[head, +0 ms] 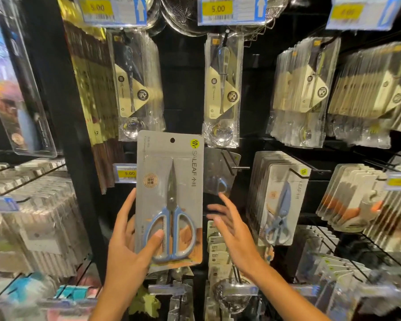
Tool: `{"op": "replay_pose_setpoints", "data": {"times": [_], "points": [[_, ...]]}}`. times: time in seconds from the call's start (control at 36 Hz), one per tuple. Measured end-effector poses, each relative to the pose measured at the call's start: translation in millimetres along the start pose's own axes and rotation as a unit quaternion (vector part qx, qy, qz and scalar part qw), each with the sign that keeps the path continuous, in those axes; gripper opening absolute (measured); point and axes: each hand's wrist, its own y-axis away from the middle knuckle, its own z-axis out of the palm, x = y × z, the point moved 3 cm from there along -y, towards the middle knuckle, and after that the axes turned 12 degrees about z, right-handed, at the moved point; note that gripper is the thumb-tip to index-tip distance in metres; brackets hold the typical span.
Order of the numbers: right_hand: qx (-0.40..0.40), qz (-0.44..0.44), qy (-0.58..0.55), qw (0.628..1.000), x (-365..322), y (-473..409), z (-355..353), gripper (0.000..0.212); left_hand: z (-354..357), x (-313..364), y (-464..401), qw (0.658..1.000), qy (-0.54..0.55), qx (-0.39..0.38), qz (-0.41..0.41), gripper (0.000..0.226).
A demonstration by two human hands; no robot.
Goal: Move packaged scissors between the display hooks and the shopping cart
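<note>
Left hand [127, 239]: grips scissors pack [169, 195] upright, hang-hole topmost for hooking.
Right hand [232, 225]: empty, fingers spread, at three o'clock.

Scissors pack [169, 198] upright in left hand [130, 242]; right hand [232, 230] just beside; display hook [237, 168] behind-right.

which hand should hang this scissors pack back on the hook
Left, probably. The left hand already grips the scissors pack upright, its punched hole on top. The right hand is open and empty beside it, nearer the bare hook, free to steady it.
</note>
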Motion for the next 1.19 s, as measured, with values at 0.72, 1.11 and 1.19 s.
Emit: {"op": "replay_pose_setpoints", "data": {"times": [0.72,1.11,1.19], "points": [[0.136,0.076,-0.009,0.988,14,81,-29,0.058,59,-49,38,0.983,0.064,-0.143,-0.096,0.076],[0.167,0.061,0.008,0.984,20,74,-56,0.055,86,-58,28,0.974,0.055,-0.193,-0.102,0.080],[0.167,0.062,-0.013,0.984,26,73,-58,0.053,90,-60,27,0.973,0.061,-0.199,-0.104,0.080]]}}
